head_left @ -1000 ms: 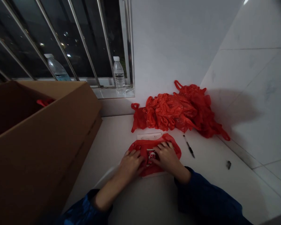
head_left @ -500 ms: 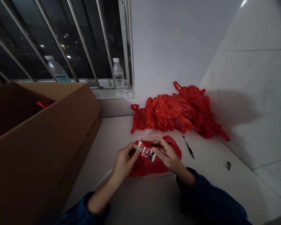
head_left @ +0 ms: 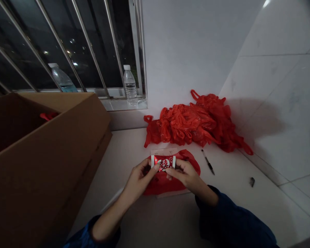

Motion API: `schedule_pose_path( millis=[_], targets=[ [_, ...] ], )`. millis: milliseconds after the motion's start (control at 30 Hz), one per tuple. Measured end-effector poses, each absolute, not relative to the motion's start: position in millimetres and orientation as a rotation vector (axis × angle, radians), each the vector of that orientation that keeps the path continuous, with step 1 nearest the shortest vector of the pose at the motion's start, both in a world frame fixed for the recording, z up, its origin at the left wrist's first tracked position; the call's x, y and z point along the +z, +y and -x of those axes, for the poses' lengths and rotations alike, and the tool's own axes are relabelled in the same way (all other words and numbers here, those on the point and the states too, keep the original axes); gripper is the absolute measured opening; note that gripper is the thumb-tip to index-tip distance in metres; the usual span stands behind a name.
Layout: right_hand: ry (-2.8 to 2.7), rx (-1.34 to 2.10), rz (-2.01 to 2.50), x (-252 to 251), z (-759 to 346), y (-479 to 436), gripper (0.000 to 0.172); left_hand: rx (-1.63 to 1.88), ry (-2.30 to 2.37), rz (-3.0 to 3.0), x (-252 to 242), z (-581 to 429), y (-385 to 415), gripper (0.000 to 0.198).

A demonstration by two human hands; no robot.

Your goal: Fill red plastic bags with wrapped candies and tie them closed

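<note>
Both of my hands hold a small red packet (head_left: 163, 163) with white ends and a white emblem, lifted a little above the white counter. My left hand (head_left: 139, 179) pinches its left end and my right hand (head_left: 184, 174) pinches its right end. Under them lies a flat red plastic bag (head_left: 167, 182) on a pale sheet (head_left: 164, 152). Both forearms wear dark blue sleeves.
A large open cardboard box (head_left: 41, 165) fills the left side. A heap of red plastic bags (head_left: 196, 124) lies against the back wall. A black pen (head_left: 208, 162) and a small dark object (head_left: 252, 181) lie at the right. Two water bottles (head_left: 130, 86) stand on the barred window's sill.
My hands went from pressing flat on the red bag to picking up the small red packet and turning it level, face up, between my fingertips.
</note>
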State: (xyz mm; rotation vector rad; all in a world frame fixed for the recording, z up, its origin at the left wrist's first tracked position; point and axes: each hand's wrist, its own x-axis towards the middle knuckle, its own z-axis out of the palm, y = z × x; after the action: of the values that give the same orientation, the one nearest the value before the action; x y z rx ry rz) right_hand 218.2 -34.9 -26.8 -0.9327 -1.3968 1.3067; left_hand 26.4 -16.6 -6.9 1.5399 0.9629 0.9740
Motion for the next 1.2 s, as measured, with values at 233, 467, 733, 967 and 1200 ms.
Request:
schedule_pose_path(
  millis=[233,467,733,967,1200],
  targets=[
    [-1.450,1.331,0.947,-20,-219,-36,0.047,0.853,0.967,-1.564,-8,-24,-17,0.034],
    [-1.518,1.237,0.936,-23,-217,-35,0.047,0.826,0.981,-1.557,-8,-25,-18,0.038],
    [-1.879,0.782,1.225,-24,-259,-28,0.039,0.787,1.336,-2.253,-5,5,3,0.038],
    [-1.956,0.023,1.723,-37,-270,-19,0.037,0.419,1.645,-2.224,-28,0,0,0.055],
    [-2.158,0.236,1.452,-54,-209,-25,0.017,0.413,1.585,-2.183,-48,-9,0,0.074]
  ],
)
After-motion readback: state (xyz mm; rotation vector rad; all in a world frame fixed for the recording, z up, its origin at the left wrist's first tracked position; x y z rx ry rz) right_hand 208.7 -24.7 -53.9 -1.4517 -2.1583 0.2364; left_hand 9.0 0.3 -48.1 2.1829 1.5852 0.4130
